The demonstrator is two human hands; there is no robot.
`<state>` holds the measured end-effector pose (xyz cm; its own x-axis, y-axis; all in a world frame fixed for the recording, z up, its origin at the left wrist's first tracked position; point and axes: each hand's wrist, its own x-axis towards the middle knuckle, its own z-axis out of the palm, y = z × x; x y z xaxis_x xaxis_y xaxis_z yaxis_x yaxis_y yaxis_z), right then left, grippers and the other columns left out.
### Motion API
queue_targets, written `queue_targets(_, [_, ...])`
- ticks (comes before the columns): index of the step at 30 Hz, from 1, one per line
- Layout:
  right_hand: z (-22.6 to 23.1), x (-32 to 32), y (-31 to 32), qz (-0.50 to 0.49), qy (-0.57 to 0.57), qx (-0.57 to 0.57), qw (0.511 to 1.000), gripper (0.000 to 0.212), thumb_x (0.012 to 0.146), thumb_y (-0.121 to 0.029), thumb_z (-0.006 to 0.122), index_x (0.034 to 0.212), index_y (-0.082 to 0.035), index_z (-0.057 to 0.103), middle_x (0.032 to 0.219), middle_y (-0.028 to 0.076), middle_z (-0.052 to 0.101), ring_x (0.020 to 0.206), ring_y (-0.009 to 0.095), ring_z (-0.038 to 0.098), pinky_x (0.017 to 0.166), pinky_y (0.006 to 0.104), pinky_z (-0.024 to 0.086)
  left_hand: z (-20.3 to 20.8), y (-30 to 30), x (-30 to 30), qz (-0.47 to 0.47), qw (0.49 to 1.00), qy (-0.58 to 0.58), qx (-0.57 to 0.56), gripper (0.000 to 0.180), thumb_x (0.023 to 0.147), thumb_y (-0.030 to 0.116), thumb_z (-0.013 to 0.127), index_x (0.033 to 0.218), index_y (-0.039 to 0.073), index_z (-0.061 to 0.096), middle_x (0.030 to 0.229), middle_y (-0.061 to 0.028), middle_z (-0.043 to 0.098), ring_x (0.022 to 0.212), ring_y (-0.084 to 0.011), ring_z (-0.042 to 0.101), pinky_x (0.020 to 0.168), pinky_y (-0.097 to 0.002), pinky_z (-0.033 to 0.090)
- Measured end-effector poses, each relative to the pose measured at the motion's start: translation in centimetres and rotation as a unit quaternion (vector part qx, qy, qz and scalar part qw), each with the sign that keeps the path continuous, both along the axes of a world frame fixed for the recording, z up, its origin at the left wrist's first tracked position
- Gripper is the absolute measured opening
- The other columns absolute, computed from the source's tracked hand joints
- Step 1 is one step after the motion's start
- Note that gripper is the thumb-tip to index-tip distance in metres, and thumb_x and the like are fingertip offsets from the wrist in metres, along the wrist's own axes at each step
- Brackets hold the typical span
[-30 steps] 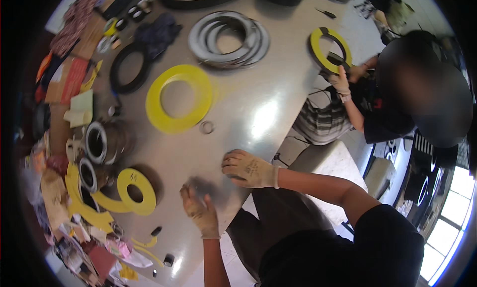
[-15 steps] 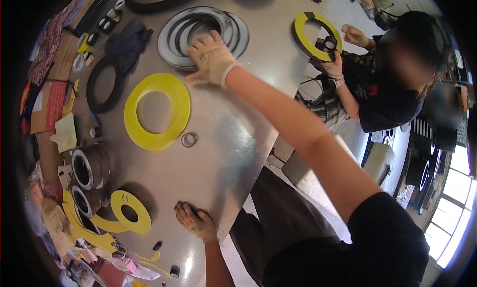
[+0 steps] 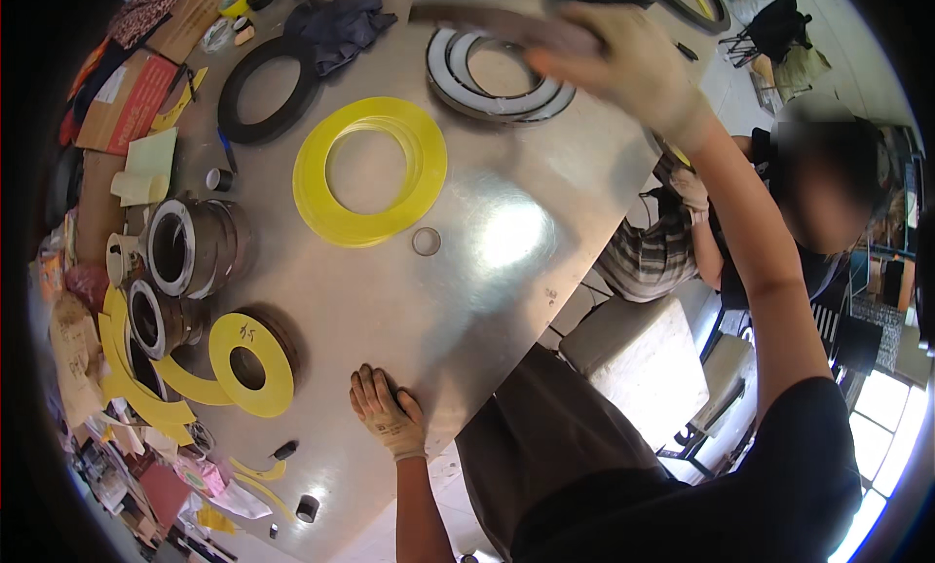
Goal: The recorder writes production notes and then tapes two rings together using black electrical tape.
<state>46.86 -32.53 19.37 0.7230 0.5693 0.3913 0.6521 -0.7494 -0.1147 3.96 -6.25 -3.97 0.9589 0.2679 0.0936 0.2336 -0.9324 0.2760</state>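
Observation:
My right hand (image 3: 633,76), gloved and smeared by motion, is closed on the end of a flat dark metal ring (image 3: 487,19), which shows nearly edge-on above the far part of the table. Just below it, overlapping grey metal rings (image 3: 450,71) with dark edges lie on the metal table. My left hand (image 3: 390,412), also gloved, rests flat near the table's front edge, its fingers stretched out and nothing in them. Between the hands lie a stack of wide yellow rings (image 3: 317,188) and a small thin metal ring (image 3: 426,242).
On the left stand dark metal cylinders (image 3: 209,246) and a yellow-faced disc with a hole (image 3: 273,378). A black ring (image 3: 239,110) and a dark cloth (image 3: 341,27) lie farther back. At the right, a co-worker (image 3: 818,193) sits beyond the table edge.
My right hand has moved right, lifting a metal ring off the overlapping rings. The view has shifted. My left hand stays flat on the table.

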Motion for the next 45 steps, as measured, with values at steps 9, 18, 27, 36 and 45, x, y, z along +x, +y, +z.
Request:
queue_targets(9, [-3.9,-19.4,2.9,0.46,0.207,-0.052,0.862,0.021,0.077,-0.033,0.062,0.078,-0.013,0.058,0.072,0.002,0.06,0.071,0.022,0.064,0.07,0.0353,0.051,1.3,0.5,0.3,0.033,0.983,-0.066,-0.168,0.039,0.105,0.025,0.044,0.135,0.0,0.05,0.141,-0.0189,0.052,0.135,-0.0359,0.046,0.115,-0.0503,0.031])
queue_targets(18, [-12.2,-32.1,8.3,0.488,0.293,-0.151,0.808,0.018,0.084,-0.031,0.065,0.089,-0.013,0.063,0.088,0.0,0.063,0.088,0.017,0.065,0.086,0.0311,0.049,11.3,-4.7,-13.7,0.115,0.974,-0.07,-0.181,0.022,0.093,0.009,0.054,0.112,0.0,0.06,0.101,-0.0163,0.064,0.096,-0.0333,0.06,0.088,-0.0443,0.046])
queue_targets(27, [-20.2,-35.8,10.4,0.44,0.22,-0.128,0.861,0.009,0.088,-0.025,0.059,0.092,-0.017,0.063,0.107,-0.002,0.06,0.101,0.014,0.06,0.089,0.0327,0.048,-8.0,-11.6,-19.0,0.023,0.91,0.377,-0.171,0.031,0.09,0.024,0.064,0.118,0.01,0.067,0.115,-0.0118,0.068,0.1,-0.0318,0.066,0.086,-0.045,0.052])
queue_targets(36, [-17.1,-21.3,15.9,0.11,0.09,0.021,0.99,0.043,0.085,-0.037,0.067,0.114,-0.006,0.062,0.115,0.014,0.06,0.11,0.033,0.056,0.094,0.0461,0.043,-32.6,-11.5,-23.9,-0.099,0.941,0.157,-0.283,0.039,0.094,0.026,0.062,0.128,0.005,0.064,0.125,-0.0151,0.067,0.11,-0.0339,0.065,0.093,-0.0421,0.052])
queue_targets(45, [-19.2,-11.0,14.6,0.121,0.008,-0.276,0.953,0.042,0.092,-0.044,0.063,0.123,-0.017,0.067,0.115,0.003,0.068,0.12,0.021,0.057,0.116,0.0406,0.029,-38.8,-18.0,-19.2,-0.163,0.866,0.141,-0.45,0.039,0.094,0.028,0.061,0.127,0.006,0.065,0.123,-0.0166,0.067,0.11,-0.0355,0.065,0.093,-0.0419,0.052])
